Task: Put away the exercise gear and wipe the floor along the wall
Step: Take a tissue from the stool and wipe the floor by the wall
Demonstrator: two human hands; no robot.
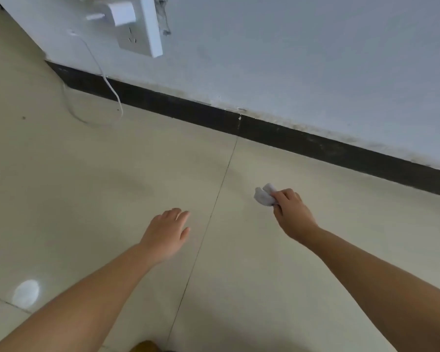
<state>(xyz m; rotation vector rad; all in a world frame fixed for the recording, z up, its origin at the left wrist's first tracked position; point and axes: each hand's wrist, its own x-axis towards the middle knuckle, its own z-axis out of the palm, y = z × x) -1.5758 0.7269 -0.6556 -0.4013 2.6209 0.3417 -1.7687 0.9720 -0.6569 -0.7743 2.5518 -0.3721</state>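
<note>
the crumpled white cloth [264, 195] sits on the floor [112, 174], pinched in the right hand [292, 214], short of the black baseboard [302, 141] running along the far edge; left hand [167, 231] hovers spread, empty.

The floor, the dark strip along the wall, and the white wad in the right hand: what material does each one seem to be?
Floor: probably glazed ceramic tile, beige and glossy; it mirrors a lamp and has thin grout lines.
Dark strip: black skirting, matte and dusty; tile or paint, I cannot tell.
White wad in the right hand: soft and crumpled, likely paper tissue or thin cloth.
</note>
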